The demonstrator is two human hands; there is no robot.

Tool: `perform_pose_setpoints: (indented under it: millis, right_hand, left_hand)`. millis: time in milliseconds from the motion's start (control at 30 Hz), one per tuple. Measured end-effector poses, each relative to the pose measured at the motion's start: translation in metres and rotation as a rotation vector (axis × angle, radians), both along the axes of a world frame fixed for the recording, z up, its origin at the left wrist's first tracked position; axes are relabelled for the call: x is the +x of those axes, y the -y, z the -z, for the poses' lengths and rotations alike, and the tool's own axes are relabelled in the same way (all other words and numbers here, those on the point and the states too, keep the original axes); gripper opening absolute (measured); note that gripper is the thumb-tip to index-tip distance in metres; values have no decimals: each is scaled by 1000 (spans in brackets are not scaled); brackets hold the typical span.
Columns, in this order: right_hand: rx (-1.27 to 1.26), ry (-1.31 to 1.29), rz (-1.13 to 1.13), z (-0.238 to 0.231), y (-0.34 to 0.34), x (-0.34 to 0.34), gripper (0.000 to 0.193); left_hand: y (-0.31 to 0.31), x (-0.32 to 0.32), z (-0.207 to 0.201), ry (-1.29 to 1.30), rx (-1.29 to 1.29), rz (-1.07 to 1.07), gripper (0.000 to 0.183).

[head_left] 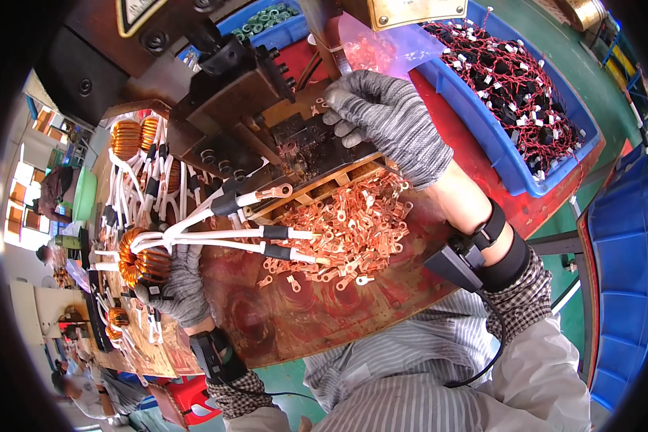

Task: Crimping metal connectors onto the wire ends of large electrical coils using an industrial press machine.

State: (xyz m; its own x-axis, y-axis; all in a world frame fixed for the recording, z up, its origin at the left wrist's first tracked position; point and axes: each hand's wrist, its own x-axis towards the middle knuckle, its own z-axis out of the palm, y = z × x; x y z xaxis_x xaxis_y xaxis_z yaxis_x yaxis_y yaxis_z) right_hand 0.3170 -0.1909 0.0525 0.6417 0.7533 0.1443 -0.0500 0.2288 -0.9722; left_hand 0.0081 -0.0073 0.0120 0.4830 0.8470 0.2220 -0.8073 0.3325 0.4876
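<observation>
My left hand (183,291), in a grey knit glove, grips a copper-wound ring coil (142,261) from its near side. White leads (216,238) with black sleeves run right from the coil. One carries a copper lug (275,192) at its end; two others end over the heap of loose copper lugs (345,237). My right hand (392,119), gloved alike, is at the dark press tooling (302,144), its fingers curled together. Whatever they may hold is hidden. A few lugs (320,106) lie just left of its fingertips.
A blue bin (515,183) of red-and-black wired parts stands at the right. Behind the press are a blue tray (295,27) of green rings and a plastic bag (381,47). More coils (126,139) with white leads lie left. Other people (86,392) are farther left.
</observation>
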Motion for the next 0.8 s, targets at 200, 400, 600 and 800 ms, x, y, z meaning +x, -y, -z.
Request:
perform_pose_setpoints:
  millis: [200, 400, 600, 800]
  right_hand:
    - [58, -9, 61, -2, 5, -3, 21]
    - [-42, 34, -175, -7, 42, -31, 29]
    - [-195, 64, -767, 14, 28, -111, 42]
    - [-36, 679, -495, 38, 26, -120, 34]
  left_hand:
    - [-3, 1, 3, 175, -9, 198, 78]
    - [3, -10, -10, -41, 98, -159, 87]
    - [-1, -10, 4, 715, 131, 538, 59]
    - [-1, -7, -13, 507, 55, 698, 56]
